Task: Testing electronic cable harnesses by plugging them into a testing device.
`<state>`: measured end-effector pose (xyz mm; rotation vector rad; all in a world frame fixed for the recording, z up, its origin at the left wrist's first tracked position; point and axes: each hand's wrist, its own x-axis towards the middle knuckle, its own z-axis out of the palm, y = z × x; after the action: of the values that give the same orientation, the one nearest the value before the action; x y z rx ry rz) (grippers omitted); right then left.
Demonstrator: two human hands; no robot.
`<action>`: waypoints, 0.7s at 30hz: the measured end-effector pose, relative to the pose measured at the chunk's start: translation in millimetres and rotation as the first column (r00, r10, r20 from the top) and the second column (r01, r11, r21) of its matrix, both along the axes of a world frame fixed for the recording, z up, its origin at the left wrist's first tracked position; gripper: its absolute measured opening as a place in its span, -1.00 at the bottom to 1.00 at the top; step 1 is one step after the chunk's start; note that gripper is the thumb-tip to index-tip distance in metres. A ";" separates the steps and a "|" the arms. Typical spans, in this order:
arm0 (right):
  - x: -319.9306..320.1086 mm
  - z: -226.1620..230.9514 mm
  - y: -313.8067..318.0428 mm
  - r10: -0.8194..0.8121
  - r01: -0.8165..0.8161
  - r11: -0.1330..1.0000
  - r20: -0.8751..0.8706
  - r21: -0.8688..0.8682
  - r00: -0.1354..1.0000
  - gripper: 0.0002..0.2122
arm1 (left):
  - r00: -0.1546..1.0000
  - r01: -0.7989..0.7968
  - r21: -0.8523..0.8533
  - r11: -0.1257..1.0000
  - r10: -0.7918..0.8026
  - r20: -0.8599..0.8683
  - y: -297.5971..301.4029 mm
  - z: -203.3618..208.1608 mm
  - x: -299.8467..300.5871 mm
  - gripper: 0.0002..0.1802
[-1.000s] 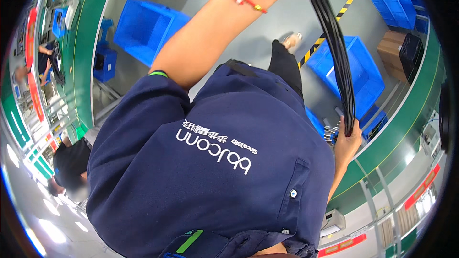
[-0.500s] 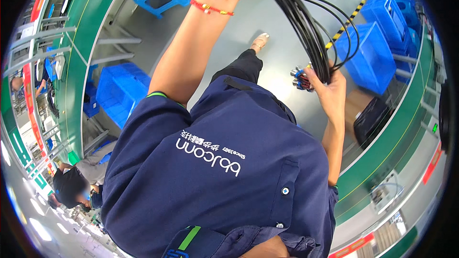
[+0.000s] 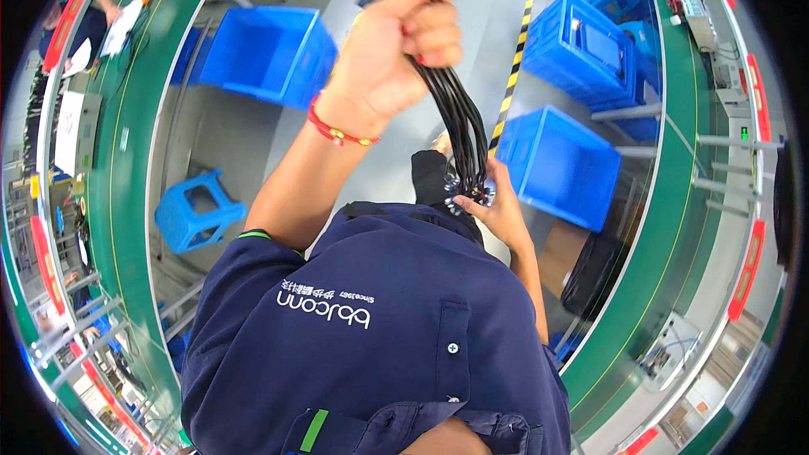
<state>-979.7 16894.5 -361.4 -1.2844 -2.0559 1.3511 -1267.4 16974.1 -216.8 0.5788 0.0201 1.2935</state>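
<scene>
A bundle of black cables (image 3: 459, 109) hangs between my two hands in front of my body. My left hand (image 3: 400, 50), raised with a red bracelet on its wrist, is wrapped round the upper part of the bundle. Dark cable ends stick out beyond its thumb side. Lower down and to the right, my right hand (image 3: 504, 212) holds the bundle's other end between thumb and fingers. Small metallic connectors (image 3: 456, 194) cluster there, partly hidden by the cables and the fingers.
Blue crates stand on both sides of the aisle: one at left (image 3: 270, 50), another at right (image 3: 560, 168), with a stack (image 3: 577, 46) beyond it. A blue stool (image 3: 198, 211) stands by the left green workbench (image 3: 139, 118). Yellow-black tape (image 3: 511, 84) marks the floor.
Both hands came closer together, the right one moving left and down with the connector end. My left fingers now close over the cables. The surroundings shifted; the stool appears lower at left.
</scene>
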 end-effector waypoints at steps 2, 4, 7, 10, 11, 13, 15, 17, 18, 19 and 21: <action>-16.9 28.9 89.9 -0.048 0.073 0.976 -0.124 0.207 0.991 -0.11 | 0.998 0.034 -0.275 0.961 -0.020 0.052 62.0 15.3 38.1 -0.71; -35.9 61.3 167.8 -0.014 0.061 0.972 -0.202 0.229 0.979 -0.16 | 0.991 0.131 -0.398 0.908 -0.124 0.042 126.9 16.2 60.0 -0.69; -62.8 91.1 288.1 0.100 -0.107 0.994 -0.297 -0.007 0.949 -0.63 | 0.986 0.162 -0.422 0.892 -0.159 0.044 224.7 23.2 63.9 -0.69; -83.9 74.4 391.6 0.081 -0.156 0.965 -0.328 -0.209 0.941 -0.76 | 0.999 0.045 -0.386 0.921 -0.038 0.026 327.7 31.8 34.7 -0.68; -88.4 60.4 432.8 0.103 -0.153 0.975 -0.285 -0.161 0.953 -0.74 | 0.999 0.020 -0.368 0.930 -0.004 0.042 367.0 34.0 18.5 -0.67; -87.2 21.9 505.9 0.080 -0.109 0.988 -0.245 -0.108 0.966 -0.69 | 0.999 0.025 -0.349 0.937 -0.012 0.038 443.5 29.7 -4.3 -0.66; -94.1 -1.4 576.6 -0.010 -0.039 0.982 -0.253 -0.186 0.967 -0.67 | 0.981 0.035 -0.246 0.969 0.015 0.196 524.2 17.8 -35.3 -0.65; -100.9 11.3 641.0 -0.172 0.064 0.927 -0.267 -0.369 0.948 -0.62 | 0.976 -0.035 -0.237 0.971 0.084 0.200 609.2 -6.1 -50.4 -0.63; -100.1 33.4 666.6 -0.278 0.142 0.863 -0.222 -0.485 0.935 -0.59 | 0.963 -0.125 -0.236 0.964 0.175 0.205 650.2 -16.3 -49.1 -0.60; -95.2 34.9 695.4 -0.297 0.171 0.872 -0.220 -0.459 0.929 -0.58 | 0.965 -0.219 -0.259 0.941 0.249 0.087 693.7 -25.5 -41.0 -0.56; -78.5 35.0 759.7 -0.347 0.230 0.876 -0.223 -0.425 0.911 -0.57 | 0.986 -0.168 -0.286 0.943 0.164 -0.039 763.0 -36.7 6.9 -0.48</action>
<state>-1058.2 17654.2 -326.4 -1.3805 -1.3694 1.7371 -1260.5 17737.1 -253.5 0.3404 0.2710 1.4190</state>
